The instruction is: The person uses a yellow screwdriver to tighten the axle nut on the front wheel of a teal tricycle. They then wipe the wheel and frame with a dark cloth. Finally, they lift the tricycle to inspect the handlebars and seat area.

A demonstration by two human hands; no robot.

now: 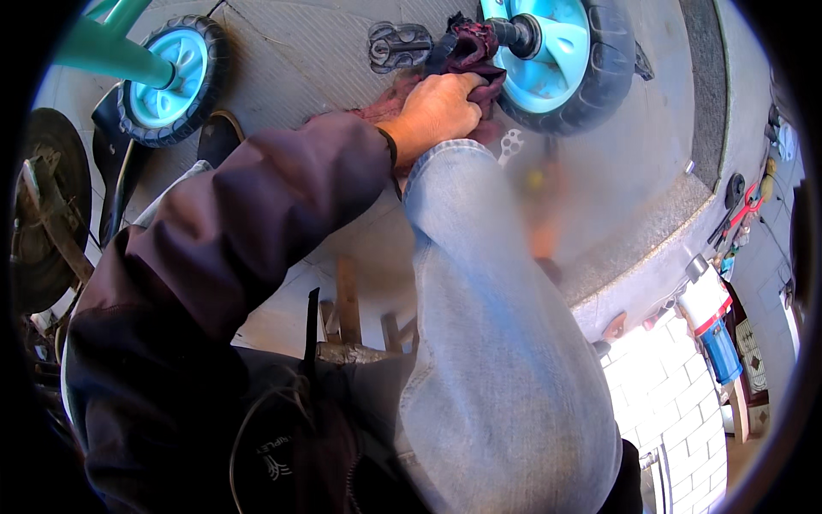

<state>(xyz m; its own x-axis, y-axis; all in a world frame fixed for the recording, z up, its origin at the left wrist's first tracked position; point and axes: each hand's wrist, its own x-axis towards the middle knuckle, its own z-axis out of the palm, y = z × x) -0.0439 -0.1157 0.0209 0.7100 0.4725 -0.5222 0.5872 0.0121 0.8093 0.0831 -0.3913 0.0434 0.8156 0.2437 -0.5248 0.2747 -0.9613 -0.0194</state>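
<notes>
My left hand, in a maroon sleeve with a dark wristband, is closed on a crumpled dark red rag, beside the hub of a light-blue wheel with a black tyre. A black pedal lies left of the rag. A silver multi-hole wrench lies below the wheel, beside my raised denim-covered knee. Right of the knee is a blurred skin-coloured shape; I cannot make out whether it is my right hand.
Another blue wheel on a teal frame stands upper left, near a dark shoe. A large dark round object is at far left. Red-handled pliers, other tools and a white-and-blue canister line the right side. Wooden pieces are below.
</notes>
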